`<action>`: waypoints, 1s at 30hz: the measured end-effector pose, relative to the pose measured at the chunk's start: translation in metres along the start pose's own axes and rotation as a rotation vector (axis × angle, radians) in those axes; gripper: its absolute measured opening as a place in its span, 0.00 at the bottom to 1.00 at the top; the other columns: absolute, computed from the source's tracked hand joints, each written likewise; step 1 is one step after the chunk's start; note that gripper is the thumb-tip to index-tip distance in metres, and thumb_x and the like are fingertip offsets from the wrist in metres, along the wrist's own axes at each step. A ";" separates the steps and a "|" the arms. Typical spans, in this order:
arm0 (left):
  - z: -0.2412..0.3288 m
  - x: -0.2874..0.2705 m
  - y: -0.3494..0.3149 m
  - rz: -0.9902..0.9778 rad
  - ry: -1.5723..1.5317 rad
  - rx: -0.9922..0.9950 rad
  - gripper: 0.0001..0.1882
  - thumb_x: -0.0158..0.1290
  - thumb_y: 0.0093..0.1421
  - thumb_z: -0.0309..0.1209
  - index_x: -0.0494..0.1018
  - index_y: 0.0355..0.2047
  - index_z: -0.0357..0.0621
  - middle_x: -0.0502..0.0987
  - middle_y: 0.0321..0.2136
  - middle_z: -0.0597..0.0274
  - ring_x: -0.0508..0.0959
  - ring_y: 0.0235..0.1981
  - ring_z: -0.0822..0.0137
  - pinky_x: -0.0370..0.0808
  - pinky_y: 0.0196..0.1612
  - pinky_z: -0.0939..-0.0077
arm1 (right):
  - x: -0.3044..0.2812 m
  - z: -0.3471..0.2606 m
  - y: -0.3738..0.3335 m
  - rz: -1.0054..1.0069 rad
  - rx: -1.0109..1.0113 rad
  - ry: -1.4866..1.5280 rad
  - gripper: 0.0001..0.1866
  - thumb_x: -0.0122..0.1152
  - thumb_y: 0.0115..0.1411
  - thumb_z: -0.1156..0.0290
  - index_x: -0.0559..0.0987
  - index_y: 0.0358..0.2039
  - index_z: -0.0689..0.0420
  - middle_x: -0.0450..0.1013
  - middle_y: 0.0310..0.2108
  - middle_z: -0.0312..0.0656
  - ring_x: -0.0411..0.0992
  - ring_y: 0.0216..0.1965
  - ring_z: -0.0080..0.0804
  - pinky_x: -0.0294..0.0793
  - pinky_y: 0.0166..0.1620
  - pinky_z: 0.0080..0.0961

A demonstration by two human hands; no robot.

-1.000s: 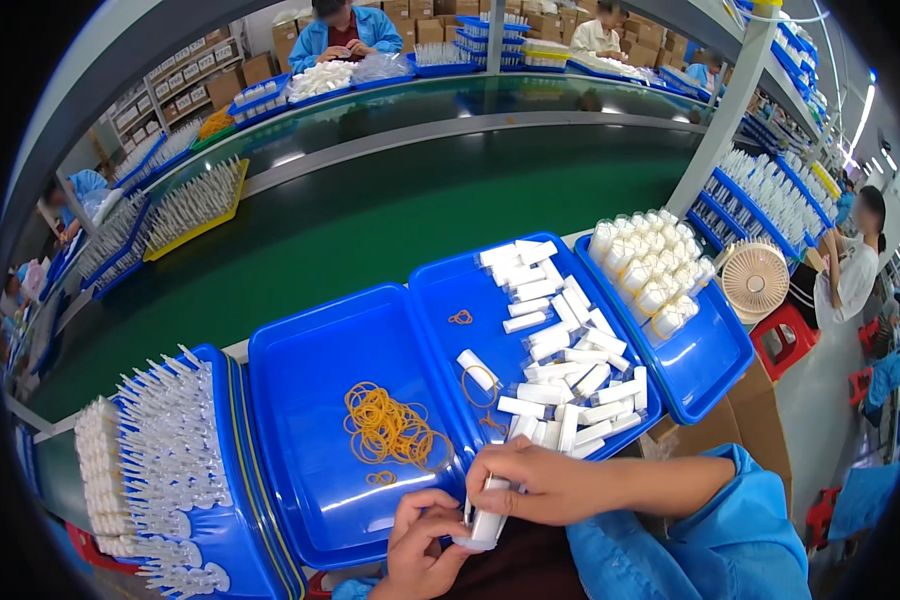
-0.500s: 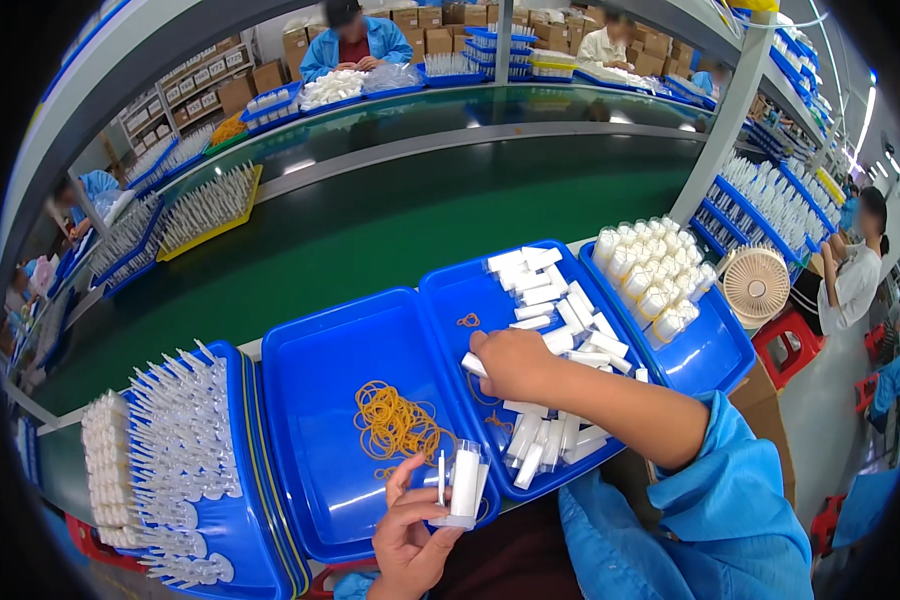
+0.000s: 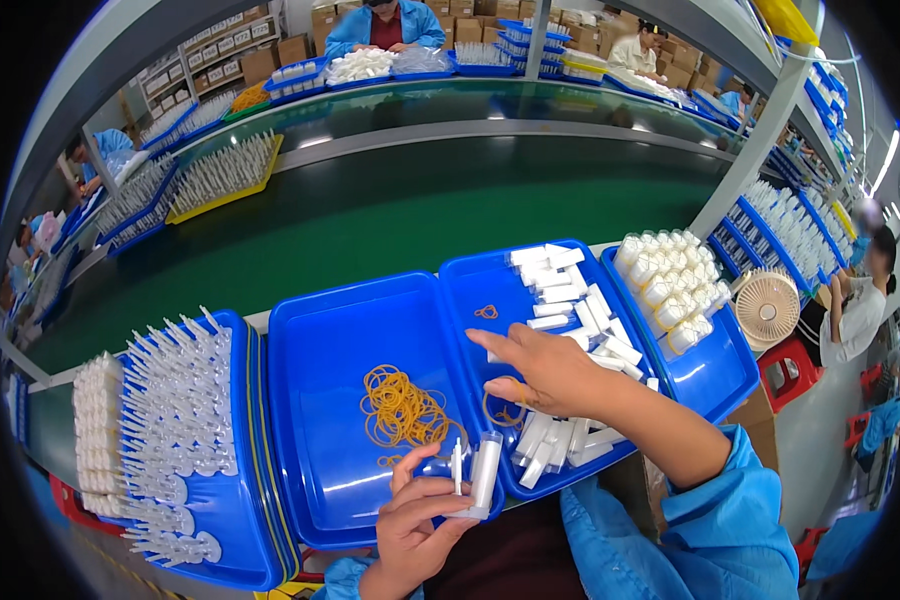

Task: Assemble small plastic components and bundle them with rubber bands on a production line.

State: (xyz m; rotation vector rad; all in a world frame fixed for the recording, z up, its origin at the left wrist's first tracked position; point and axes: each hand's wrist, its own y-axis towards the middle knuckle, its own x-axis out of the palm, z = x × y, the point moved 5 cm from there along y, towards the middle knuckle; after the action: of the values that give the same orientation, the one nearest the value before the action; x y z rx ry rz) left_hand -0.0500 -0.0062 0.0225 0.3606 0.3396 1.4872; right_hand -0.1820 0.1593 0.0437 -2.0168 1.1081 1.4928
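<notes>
Near the front edge, my left hand (image 3: pixel 417 520) is closed around a small bundle: a white block in a clear sleeve (image 3: pixel 485 475) and a thin white stick (image 3: pixel 457 465) standing beside it. My right hand (image 3: pixel 550 370) is over the tray of white blocks (image 3: pixel 450 300), index finger stretched out and thumb apart. Just under that index finger a bit of a white block (image 3: pixel 492 356) shows. Close to the thumb lies a rubber band (image 3: pixel 500 410). Loose white blocks (image 3: pixel 560 445) are scattered beneath and around this hand. The right hand's other fingers are partly hidden.
A blue tray (image 3: pixel 310 400) holds a heap of rubber bands (image 3: pixel 405 405). Left of it, stacked trays carry upright white sticks (image 3: pixel 180 410); at right a tray holds banded bundles (image 3: pixel 675 285). Beyond runs a green conveyor belt (image 3: pixel 420 190). A fan (image 3: pixel 767 308) stands right.
The view has shifted, so the trays appear farther right. My right hand's fingers have spread from around a white block. My left hand still holds its bundle, now tilted slightly.
</notes>
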 end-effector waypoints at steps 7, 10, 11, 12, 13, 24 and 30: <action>0.004 -0.002 0.000 -0.045 0.157 0.042 0.10 0.61 0.44 0.26 0.79 0.29 0.49 0.76 0.28 0.66 0.67 0.44 0.54 0.58 0.51 0.60 | -0.010 0.009 -0.011 0.195 0.126 0.296 0.11 0.59 0.53 0.67 0.78 0.37 0.54 0.67 0.30 0.45 0.69 0.27 0.36 0.70 0.31 0.26; 0.004 0.000 0.000 -0.060 0.171 0.057 0.10 0.61 0.44 0.27 0.79 0.30 0.51 0.75 0.27 0.67 0.67 0.42 0.56 0.59 0.50 0.61 | -0.005 0.012 -0.016 0.185 0.263 0.796 0.08 0.59 0.50 0.76 0.79 0.33 0.55 0.67 0.31 0.42 0.69 0.27 0.34 0.70 0.32 0.22; 0.004 0.001 -0.001 -0.063 0.168 0.060 0.10 0.61 0.44 0.28 0.79 0.30 0.51 0.75 0.27 0.67 0.66 0.42 0.56 0.59 0.50 0.61 | -0.004 0.012 -0.016 0.099 0.251 0.727 0.08 0.59 0.48 0.78 0.78 0.32 0.55 0.67 0.31 0.41 0.69 0.28 0.33 0.70 0.32 0.21; 0.005 0.002 0.000 -0.064 0.170 0.061 0.10 0.61 0.44 0.28 0.79 0.30 0.51 0.75 0.27 0.67 0.66 0.41 0.56 0.59 0.50 0.61 | -0.003 0.012 -0.016 0.017 0.237 0.660 0.09 0.59 0.47 0.79 0.78 0.31 0.56 0.68 0.31 0.41 0.69 0.29 0.32 0.70 0.33 0.21; 0.006 0.003 0.000 -0.065 0.172 0.062 0.10 0.61 0.44 0.28 0.79 0.30 0.51 0.75 0.27 0.68 0.66 0.41 0.57 0.59 0.50 0.61 | -0.002 0.012 -0.017 -0.065 0.224 0.591 0.09 0.59 0.46 0.80 0.78 0.30 0.56 0.68 0.32 0.40 0.70 0.30 0.32 0.70 0.34 0.20; 0.012 0.008 0.001 -0.103 0.183 0.096 0.10 0.61 0.44 0.28 0.79 0.30 0.53 0.76 0.29 0.69 0.67 0.42 0.58 0.58 0.50 0.62 | -0.007 0.016 -0.024 -0.054 0.320 0.812 0.09 0.56 0.51 0.78 0.75 0.35 0.58 0.68 0.36 0.37 0.68 0.32 0.23 0.68 0.36 0.16; 0.010 0.011 -0.005 -0.135 0.198 0.137 0.09 0.60 0.45 0.28 0.79 0.29 0.54 0.76 0.29 0.71 0.67 0.42 0.60 0.57 0.49 0.64 | 0.010 -0.011 -0.034 -0.141 0.367 1.700 0.18 0.55 0.56 0.74 0.67 0.47 0.61 0.70 0.35 0.36 0.68 0.32 0.19 0.66 0.34 0.13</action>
State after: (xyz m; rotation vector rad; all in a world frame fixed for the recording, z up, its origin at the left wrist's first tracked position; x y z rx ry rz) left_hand -0.0408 0.0038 0.0292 0.2935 0.6140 1.3735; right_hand -0.1477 0.1689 0.0336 -2.7160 1.4115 -0.8618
